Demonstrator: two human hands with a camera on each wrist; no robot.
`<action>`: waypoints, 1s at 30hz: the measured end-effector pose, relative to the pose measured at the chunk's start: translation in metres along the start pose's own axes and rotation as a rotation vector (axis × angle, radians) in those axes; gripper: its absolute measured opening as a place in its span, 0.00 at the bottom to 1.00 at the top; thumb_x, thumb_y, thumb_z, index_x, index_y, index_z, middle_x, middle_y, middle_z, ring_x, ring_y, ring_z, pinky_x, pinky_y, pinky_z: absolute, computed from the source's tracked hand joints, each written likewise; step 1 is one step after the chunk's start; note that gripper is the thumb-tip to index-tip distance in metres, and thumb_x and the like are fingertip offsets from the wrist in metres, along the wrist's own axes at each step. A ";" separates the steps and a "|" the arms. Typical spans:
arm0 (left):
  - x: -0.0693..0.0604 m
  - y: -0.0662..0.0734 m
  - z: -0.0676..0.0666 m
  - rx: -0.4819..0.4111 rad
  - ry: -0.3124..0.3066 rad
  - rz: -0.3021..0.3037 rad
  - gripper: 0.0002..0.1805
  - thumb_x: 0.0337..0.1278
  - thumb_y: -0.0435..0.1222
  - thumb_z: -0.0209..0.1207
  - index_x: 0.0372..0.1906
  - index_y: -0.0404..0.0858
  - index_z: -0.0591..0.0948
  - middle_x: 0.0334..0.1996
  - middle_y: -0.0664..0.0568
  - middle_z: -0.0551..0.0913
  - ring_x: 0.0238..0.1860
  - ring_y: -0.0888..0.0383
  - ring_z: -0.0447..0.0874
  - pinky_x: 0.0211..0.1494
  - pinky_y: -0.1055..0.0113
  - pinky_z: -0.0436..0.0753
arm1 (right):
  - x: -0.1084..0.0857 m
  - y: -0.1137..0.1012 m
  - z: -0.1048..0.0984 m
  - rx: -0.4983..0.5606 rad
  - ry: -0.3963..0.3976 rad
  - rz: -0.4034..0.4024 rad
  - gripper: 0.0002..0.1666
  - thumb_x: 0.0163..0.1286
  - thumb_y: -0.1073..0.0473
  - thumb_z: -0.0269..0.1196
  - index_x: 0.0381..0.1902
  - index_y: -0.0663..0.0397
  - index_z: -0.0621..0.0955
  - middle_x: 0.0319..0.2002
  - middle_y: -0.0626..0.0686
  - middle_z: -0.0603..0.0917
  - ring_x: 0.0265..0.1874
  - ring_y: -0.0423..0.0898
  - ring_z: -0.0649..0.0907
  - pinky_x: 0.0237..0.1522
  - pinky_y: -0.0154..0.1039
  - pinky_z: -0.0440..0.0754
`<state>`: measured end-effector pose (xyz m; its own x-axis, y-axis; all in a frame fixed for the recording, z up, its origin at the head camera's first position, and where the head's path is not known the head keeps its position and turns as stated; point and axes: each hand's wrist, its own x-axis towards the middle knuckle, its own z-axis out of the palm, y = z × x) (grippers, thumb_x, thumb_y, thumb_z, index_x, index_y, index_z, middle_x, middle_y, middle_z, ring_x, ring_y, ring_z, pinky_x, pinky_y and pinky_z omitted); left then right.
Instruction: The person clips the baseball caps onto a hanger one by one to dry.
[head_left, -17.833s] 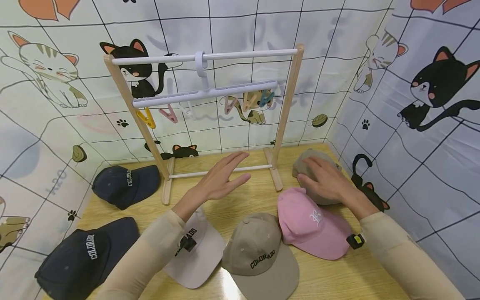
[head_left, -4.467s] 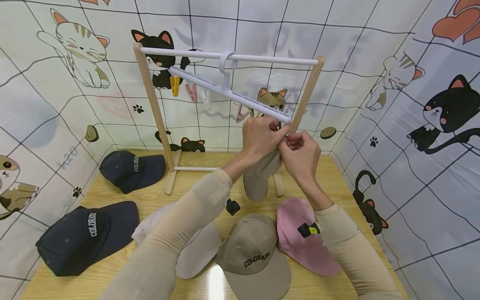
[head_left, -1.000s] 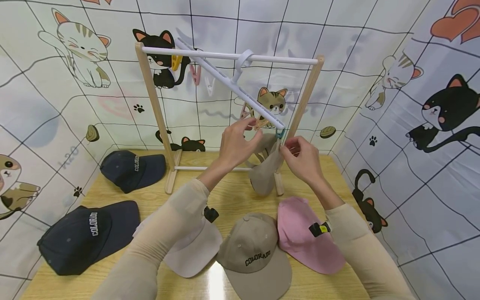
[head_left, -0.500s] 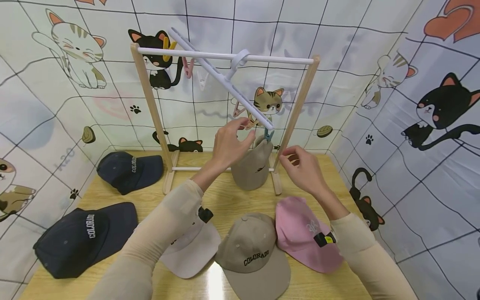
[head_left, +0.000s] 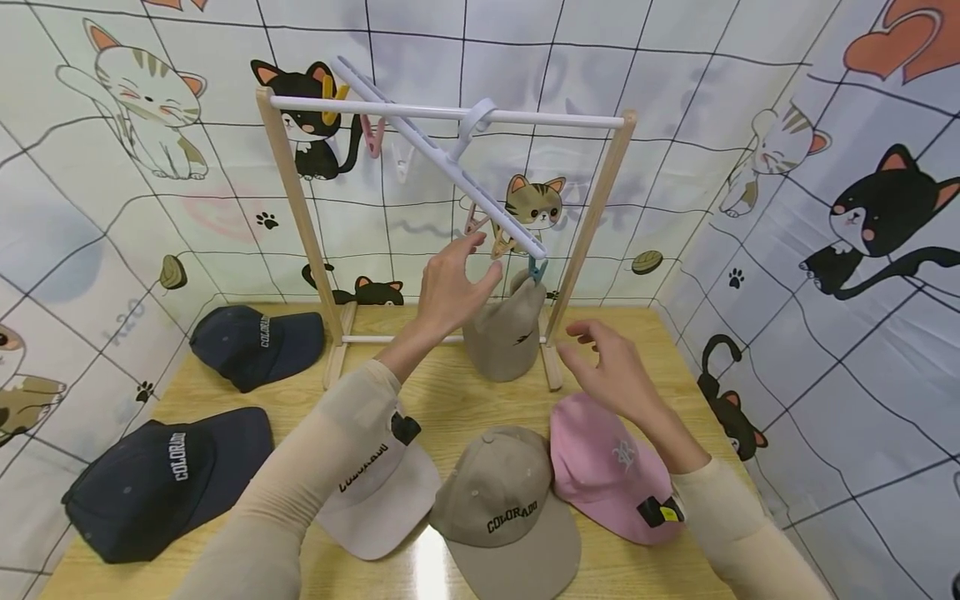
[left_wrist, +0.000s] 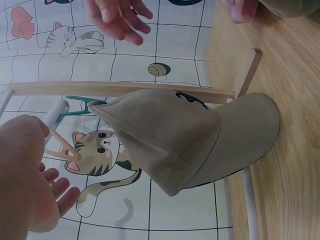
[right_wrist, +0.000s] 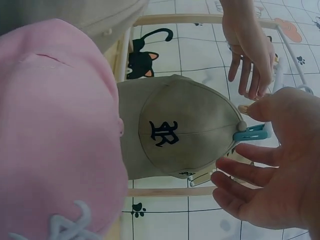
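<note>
A taupe cap (head_left: pixel 504 333) hangs by its top from a teal clip (head_left: pixel 537 268) at the low end of a tilted white hanger (head_left: pixel 450 167). The left hand (head_left: pixel 452 287) is just left of the cap, fingers relaxed, near the orange clip (head_left: pixel 502 242), touching nothing. To the right, the right hand (head_left: pixel 611 367) floats above the pink cap (head_left: pixel 600 458), fingers loosely bent and holding nothing. In the right wrist view the teal clip (right_wrist: pixel 252 133) bites the crown's top, and the hanging cap (right_wrist: pixel 187 127) shows a dark emblem.
The wooden rack (head_left: pixel 296 208) stands at the table's back. Two navy caps (head_left: pixel 232 342) lie at the left; a pale cap (head_left: pixel 390 500) and a taupe COLORADO cap (head_left: pixel 498 483) lie in front. Yellow, pink and white clips hang along the hanger's raised left part.
The right hand has let go of the cap and moved down and right. The left hand has drawn slightly left. The released cap has swung upright under its clip, with the hanger shifted slightly left.
</note>
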<state>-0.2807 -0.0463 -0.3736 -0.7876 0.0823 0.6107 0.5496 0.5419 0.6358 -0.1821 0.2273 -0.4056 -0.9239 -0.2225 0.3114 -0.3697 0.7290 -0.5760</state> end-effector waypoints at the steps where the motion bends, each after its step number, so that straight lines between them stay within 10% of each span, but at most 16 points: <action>1: 0.001 0.000 0.000 -0.001 -0.005 0.000 0.26 0.74 0.43 0.67 0.70 0.38 0.86 0.63 0.41 0.92 0.64 0.41 0.92 0.65 0.43 0.89 | -0.003 0.001 0.000 -0.007 -0.005 0.004 0.25 0.85 0.51 0.64 0.68 0.64 0.82 0.65 0.65 0.88 0.64 0.65 0.87 0.65 0.65 0.83; 30: 0.018 -0.001 0.010 0.009 -0.118 -0.049 0.32 0.75 0.46 0.67 0.80 0.46 0.79 0.78 0.48 0.84 0.74 0.39 0.86 0.70 0.39 0.86 | -0.052 -0.002 0.026 -0.155 -0.134 0.067 0.26 0.80 0.47 0.70 0.63 0.62 0.87 0.65 0.64 0.89 0.68 0.67 0.86 0.68 0.69 0.84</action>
<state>-0.2984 -0.0370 -0.3677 -0.8409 0.1528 0.5192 0.5076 0.5552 0.6588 -0.1362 0.2202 -0.4405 -0.9546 -0.2464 0.1671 -0.2968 0.8335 -0.4660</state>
